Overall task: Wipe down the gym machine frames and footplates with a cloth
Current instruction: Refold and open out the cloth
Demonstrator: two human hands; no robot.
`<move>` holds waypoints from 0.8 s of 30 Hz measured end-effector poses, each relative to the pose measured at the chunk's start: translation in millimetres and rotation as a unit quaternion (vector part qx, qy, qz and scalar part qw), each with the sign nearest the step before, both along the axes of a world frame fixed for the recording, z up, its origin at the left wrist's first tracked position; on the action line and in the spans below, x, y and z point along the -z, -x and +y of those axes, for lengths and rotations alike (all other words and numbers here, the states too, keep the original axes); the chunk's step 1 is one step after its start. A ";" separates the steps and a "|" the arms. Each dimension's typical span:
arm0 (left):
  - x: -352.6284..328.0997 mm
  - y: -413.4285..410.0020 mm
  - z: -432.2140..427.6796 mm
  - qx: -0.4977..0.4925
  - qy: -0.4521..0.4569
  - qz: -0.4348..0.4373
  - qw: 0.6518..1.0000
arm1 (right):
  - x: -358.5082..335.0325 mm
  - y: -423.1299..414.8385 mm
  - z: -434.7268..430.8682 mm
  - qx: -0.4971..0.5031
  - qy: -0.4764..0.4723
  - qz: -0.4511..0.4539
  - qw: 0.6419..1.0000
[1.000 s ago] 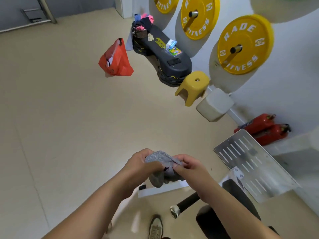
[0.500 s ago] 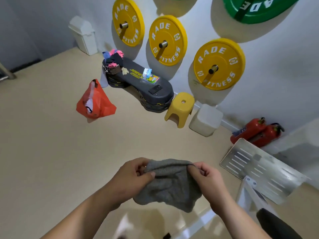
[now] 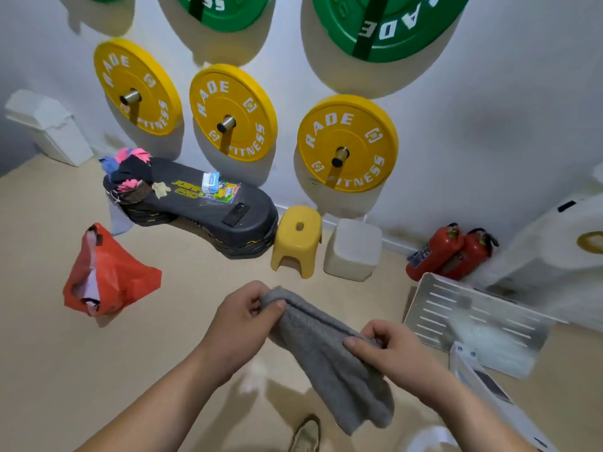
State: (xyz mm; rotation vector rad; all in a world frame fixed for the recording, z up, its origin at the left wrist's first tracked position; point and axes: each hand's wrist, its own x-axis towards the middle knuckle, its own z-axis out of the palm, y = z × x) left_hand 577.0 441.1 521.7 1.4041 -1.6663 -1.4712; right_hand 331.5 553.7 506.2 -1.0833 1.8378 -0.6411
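Observation:
A grey cloth (image 3: 329, 357) hangs stretched between both hands in the lower middle of the head view. My left hand (image 3: 243, 316) pinches its upper left edge. My right hand (image 3: 388, 347) pinches the edge further right and lower, and the rest of the cloth droops below. To the right lies the machine's slotted metal footplate (image 3: 473, 318), tilted above the floor. A white frame bar (image 3: 483, 383) of the machine runs down from it at the lower right. Neither hand touches the machine.
Yellow weight plates (image 3: 347, 143) and green ones (image 3: 385, 21) hang on the white wall. On the floor stand a black step platform with small items (image 3: 208, 207), a yellow stool (image 3: 298, 239), a white box (image 3: 354, 249), two red fire extinguishers (image 3: 452, 252), an orange bag (image 3: 107, 275) and a white bin (image 3: 49, 127).
The cloth went from bunched between my hands to spread out, my right hand sliding right and down along its edge. My view has tilted up toward the wall.

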 end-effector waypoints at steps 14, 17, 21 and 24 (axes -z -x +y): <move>39.8 61.5 -256.1 -0.021 0.026 -0.037 0.999 | 25.6 94.6 -223.2 0.112 -0.062 -0.040 0.991; 58.6 67.6 -319.6 -0.001 0.040 -0.028 0.999 | 52.4 98.1 -280.7 0.188 -0.041 -0.112 0.975; 105.1 84.9 -417.5 0.055 0.041 -0.086 0.994 | 105.5 102.8 -362.3 0.321 -0.010 -0.128 0.938; 158.0 102.2 -478.4 0.081 0.022 -0.104 0.991 | 153.7 105.1 -414.0 0.380 -0.006 -0.132 0.915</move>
